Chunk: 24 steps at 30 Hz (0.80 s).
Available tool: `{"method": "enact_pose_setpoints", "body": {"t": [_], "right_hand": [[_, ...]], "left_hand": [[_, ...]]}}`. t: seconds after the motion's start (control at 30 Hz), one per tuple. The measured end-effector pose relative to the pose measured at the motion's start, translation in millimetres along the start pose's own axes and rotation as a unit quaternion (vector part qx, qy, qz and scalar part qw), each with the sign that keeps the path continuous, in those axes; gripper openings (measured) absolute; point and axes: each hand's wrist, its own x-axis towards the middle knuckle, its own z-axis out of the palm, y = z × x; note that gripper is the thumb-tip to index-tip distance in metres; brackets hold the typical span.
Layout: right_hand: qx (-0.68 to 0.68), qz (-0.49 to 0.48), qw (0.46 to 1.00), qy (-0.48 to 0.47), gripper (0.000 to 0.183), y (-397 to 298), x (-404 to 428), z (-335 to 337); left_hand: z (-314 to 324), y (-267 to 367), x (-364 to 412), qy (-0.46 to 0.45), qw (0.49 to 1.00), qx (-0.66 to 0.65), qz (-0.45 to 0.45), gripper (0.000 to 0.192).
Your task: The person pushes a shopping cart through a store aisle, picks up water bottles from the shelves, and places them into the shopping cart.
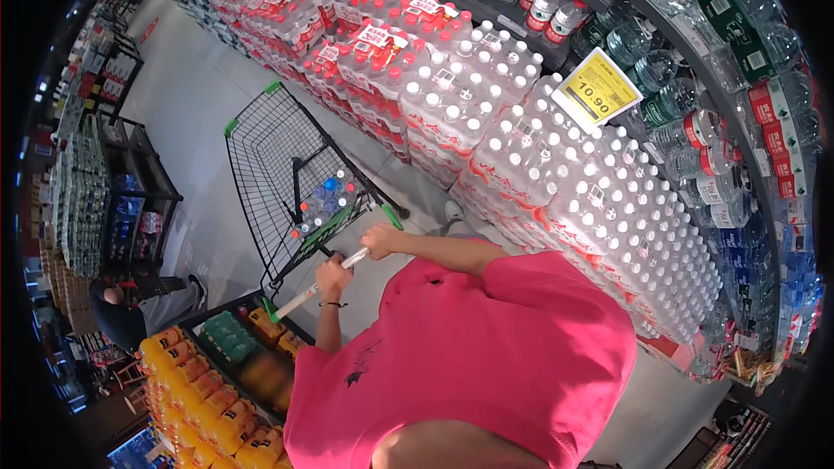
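Note:
A black wire shopping cart (280,150) with green corner pieces stands in front of me. My left hand (333,277), with a dark band at the wrist, is wrapped around its pale push handle (303,303) near the middle. Further along the same bar, close to its right end, my right hand (383,240) grips it too. Several clear plastic bottles (326,202) with blue, red and white caps are grouped in the end of the basket nearest to me. Otherwise the wire basket shows bare mesh.
Stacked packs of white-capped water bottles (573,176) and red-capped ones (371,39) line the right, below a yellow price sign (597,90). Orange drink bottles (202,397) fill a display at left. A person (146,309) is beyond it. Grey floor (189,85) runs ahead.

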Motion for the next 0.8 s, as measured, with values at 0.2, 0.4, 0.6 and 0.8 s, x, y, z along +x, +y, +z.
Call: {"method": "enact_pose_setpoints", "body": {"t": [0.2, 0.4, 0.6, 0.8], "right_hand": [[0.274, -0.115, 0.952, 0.075, 0.055, 18, -41, -57], [0.561, -0.088, 0.736, 0.368, 0.012, 112, -158, -184], [0.41, 0.158, 0.583, 0.684, 0.029, 233, -202, -247], [0.27, 0.316, 0.475, 0.776, 0.057, 302, -218, -303]], "left_hand": [[4, -6, 1, -0.082, 0.996, 0.021, 0.014, 0.028], [-114, 81, 60, -0.059, 0.997, -0.055, 0.014, 0.033], [-183, 288, 181, 0.064, 0.918, -0.351, 0.176, 0.014], [-165, 482, 273, 0.015, 0.845, -0.319, 0.428, 0.016]]}}
